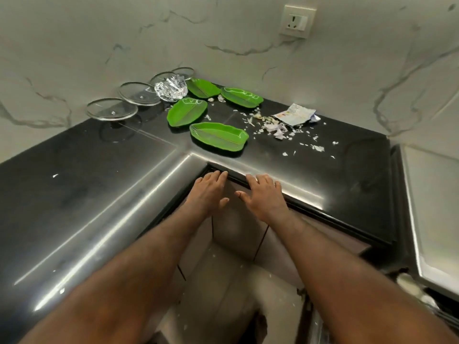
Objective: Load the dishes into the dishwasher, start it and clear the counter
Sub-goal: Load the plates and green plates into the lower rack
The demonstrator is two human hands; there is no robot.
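Dishes [218, 136] on table [87, 182] corner, untouched

Fingers [218, 176] of left hand [210, 191] and right hand [263, 197] lie straight, holding nothing, tips at the table's front edge. Beyond: four green dishes, glass lids [111, 109] partly behind crumpled foil [171, 88], paper scraps [275, 129]. Cabinet [238, 227] beneath: indistinct.

the counter [87, 194] is seen as glossy black stone, the wall [248, 28] as smooth veined marble. the leaf plates [218, 136] look like shiny green plastic, the lids [111, 111] clear glass, the foil [171, 90] crinkled metal, the scraps [275, 129] paper.
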